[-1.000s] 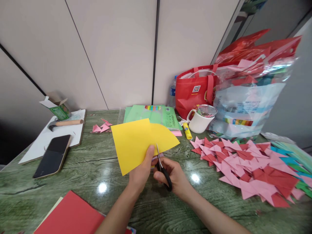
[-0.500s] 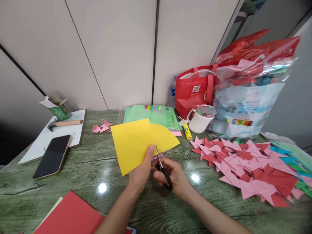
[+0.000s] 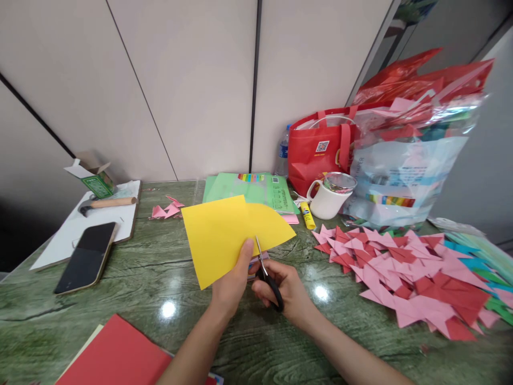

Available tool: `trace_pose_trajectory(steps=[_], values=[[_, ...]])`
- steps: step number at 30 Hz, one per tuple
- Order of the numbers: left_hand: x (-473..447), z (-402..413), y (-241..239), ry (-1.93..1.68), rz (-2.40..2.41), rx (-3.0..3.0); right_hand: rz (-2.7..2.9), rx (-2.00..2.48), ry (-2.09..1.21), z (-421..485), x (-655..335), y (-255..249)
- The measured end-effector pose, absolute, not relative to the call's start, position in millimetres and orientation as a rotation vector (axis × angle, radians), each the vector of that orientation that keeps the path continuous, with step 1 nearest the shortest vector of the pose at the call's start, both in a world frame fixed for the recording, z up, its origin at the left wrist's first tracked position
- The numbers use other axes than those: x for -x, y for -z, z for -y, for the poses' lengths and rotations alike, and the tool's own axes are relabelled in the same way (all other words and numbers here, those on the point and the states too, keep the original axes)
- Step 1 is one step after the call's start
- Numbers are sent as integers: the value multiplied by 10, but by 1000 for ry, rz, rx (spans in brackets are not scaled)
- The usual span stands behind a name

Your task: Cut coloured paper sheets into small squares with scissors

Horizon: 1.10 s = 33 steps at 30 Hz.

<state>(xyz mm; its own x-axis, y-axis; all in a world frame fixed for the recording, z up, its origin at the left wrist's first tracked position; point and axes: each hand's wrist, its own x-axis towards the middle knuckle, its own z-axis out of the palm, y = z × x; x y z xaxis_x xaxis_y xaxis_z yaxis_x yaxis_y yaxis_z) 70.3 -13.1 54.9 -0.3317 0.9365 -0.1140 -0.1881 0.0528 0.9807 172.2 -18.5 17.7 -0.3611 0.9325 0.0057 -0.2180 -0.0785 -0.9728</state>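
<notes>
Yellow paper (image 3: 216,235) is held up over the table, pinched by my left hand (image 3: 234,278) with the thumb on its lower right part. A curved flap of the paper spreads out to the right. My right hand (image 3: 286,289) grips black-handled scissors (image 3: 272,289), fingers in the loops. The blades point up and lie at the paper's lower edge, just right of my left thumb. Part of the left fingers is hidden behind the paper.
Folded pink and red paper pieces (image 3: 404,267) cover the right side. A white mug (image 3: 326,203), glue stick (image 3: 307,215), red bag (image 3: 320,144) and green paper packs (image 3: 248,192) stand behind. Left are a phone (image 3: 86,256), hammer (image 3: 112,202) and red paper (image 3: 116,353).
</notes>
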Motion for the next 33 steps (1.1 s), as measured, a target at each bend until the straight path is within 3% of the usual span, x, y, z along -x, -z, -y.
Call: trace_pose_trajectory(steps=[7,15,33], values=[[-697,116,-498,-1449,-1374,-845,1259,883,-1603,182,-1719,-179],[-674,27,-435,-1685,-1328,-667,1231,911,-1600,185,-1729,-171],[-726,49,-295,-1685,-1372,-777,1214,793,-1573,173,-1738,-258]])
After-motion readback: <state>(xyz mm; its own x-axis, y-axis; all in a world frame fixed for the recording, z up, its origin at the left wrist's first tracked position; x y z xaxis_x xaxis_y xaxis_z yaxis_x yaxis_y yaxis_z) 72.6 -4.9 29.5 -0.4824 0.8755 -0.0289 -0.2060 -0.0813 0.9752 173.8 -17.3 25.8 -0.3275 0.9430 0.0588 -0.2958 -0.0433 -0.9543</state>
